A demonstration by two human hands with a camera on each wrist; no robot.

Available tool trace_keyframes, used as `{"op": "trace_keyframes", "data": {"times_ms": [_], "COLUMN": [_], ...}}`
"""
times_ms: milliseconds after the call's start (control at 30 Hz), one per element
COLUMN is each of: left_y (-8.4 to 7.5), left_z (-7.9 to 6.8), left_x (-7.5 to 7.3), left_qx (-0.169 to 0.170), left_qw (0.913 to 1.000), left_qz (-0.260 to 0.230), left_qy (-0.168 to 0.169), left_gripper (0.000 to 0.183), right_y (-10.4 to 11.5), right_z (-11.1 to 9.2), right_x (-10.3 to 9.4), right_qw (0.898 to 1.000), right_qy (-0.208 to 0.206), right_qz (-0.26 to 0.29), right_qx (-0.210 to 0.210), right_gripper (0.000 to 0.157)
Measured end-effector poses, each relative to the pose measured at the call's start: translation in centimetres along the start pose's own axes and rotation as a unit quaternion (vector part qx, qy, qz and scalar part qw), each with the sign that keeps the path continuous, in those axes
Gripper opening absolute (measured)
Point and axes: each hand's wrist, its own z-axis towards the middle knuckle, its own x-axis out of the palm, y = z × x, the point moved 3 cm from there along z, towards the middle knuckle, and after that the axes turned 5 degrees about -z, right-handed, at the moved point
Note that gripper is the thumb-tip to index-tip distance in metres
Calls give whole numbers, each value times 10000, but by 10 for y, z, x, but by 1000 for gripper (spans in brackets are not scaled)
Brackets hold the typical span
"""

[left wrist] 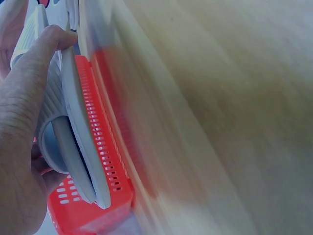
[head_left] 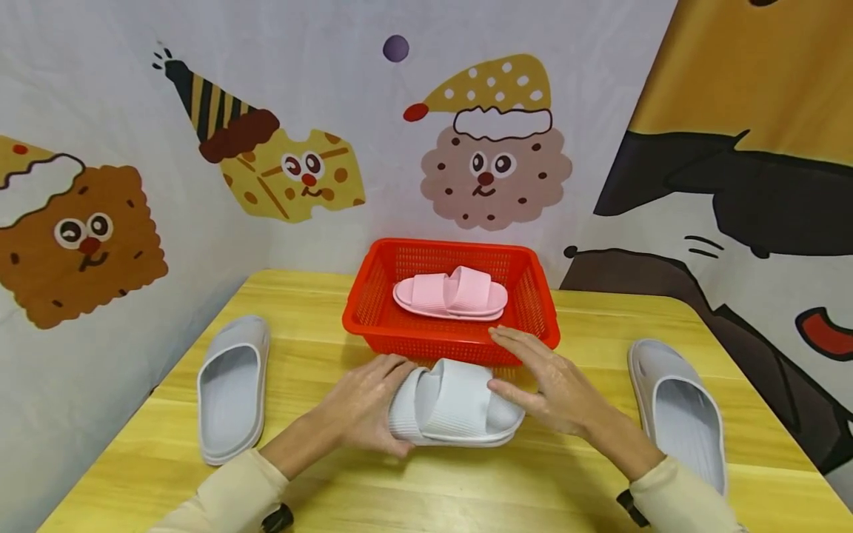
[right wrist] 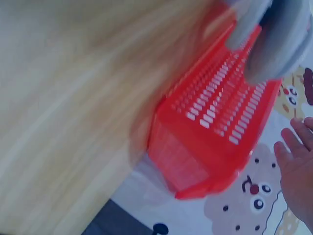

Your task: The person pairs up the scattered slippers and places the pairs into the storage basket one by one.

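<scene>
White slippers (head_left: 460,414), a pair, were between the two hands, just on the person's side of the red basket (head_left: 400,343). Long axis ran left to right, about parallel to the basket's long front wall. Basket lay straight ahead of the pair, on the far side from the person.

Left hand (head_left: 363,403) was the nearer: it gripped the left end, thumb pressed on the sole in the left wrist view, fingers round the other side. Right hand (head_left: 553,389) was at the right end, wide, fingers straight and pointing toward the basket's near right corner. Thumb overlapped the slippers in the head view; contact, cannot tell.

Pair looked held off the table (head_left: 400,488), going by the basket wall showing between soles and tabletop in the left wrist view. Straps faced up.

Pink slippers (head_left: 469,292) sat inside the basket, same left-right lie. One grey clog (head_left: 231,400) stood well apart at left, another grey clog (head_left: 686,422) at right, beyond the right forearm.
</scene>
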Motion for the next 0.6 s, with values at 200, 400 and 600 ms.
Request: {"op": "trace_keyframes", "data": {"times_ms": [200, 400, 600], "left_y": [6, 10, 14], "left_z": [-7, -16, -23], "left_x": [-1, -4, -7], "left_qx": [-75, -87, -92], "left_qw": [10000, 9999, 9995], "left_qz": [3, -63, -65], "left_qy": [-18, -87, -294], "left_gripper": [108, 109, 110], "right_y": [-19, -47, -68], "right_z": [4, 7, 6], "right_x": [-12, -11, -8], "right_qw": [9967, 9878, 9816], "right_qy": [173, 435, 528], "right_qz": [-403, -738, -795], "right_qx": [689, 1301, 1656], "right_gripper": [76, 85, 87]}}
